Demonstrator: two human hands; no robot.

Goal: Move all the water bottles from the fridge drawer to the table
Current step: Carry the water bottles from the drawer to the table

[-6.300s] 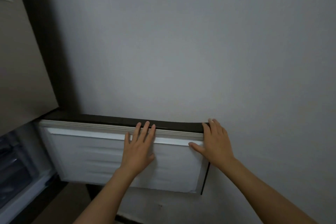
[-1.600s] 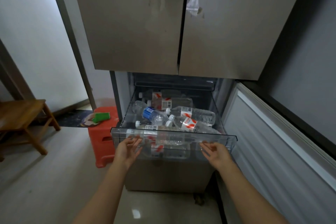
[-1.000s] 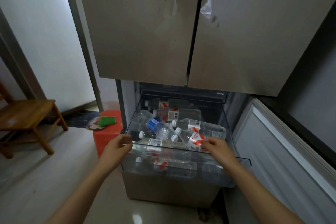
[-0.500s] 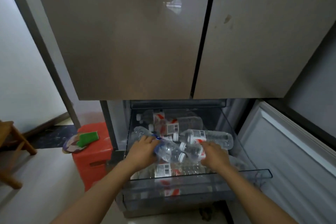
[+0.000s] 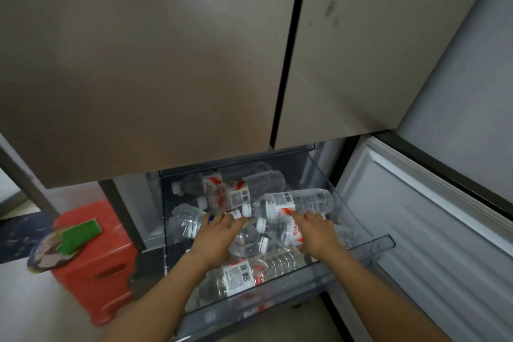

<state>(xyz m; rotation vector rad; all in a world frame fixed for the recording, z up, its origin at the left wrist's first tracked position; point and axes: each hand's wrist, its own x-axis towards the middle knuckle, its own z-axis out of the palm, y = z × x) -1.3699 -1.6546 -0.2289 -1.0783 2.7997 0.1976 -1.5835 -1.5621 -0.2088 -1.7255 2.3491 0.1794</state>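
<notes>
The clear fridge drawer [image 5: 369, 245] is pulled out below the closed upper doors and holds several clear water bottles lying on their sides. My left hand [image 5: 216, 236] reaches in and grips the middle of a blue-labelled bottle [image 5: 186, 223], whose label is mostly hidden under the fingers. Just to its right, my right hand [image 5: 313, 233] grips a red-and-white-labelled bottle [image 5: 283, 230] with its white cap pointing left. Another bottle [image 5: 299, 203] lies just behind my hands, one more [image 5: 241, 275] lies against the drawer's front wall, and others lie at the back [image 5: 236, 191].
The lower fridge door [image 5: 422, 230] stands swung open on the right, close to my right arm. A red plastic stool [image 5: 94, 266] with a green sponge [image 5: 80, 233] on it stands left of the drawer. The closed upper doors [image 5: 166, 64] overhang the drawer's back.
My hands went from the drawer's front rim, after pulling it out, into the drawer and closed round two bottles. My head has moved closer and lower.
</notes>
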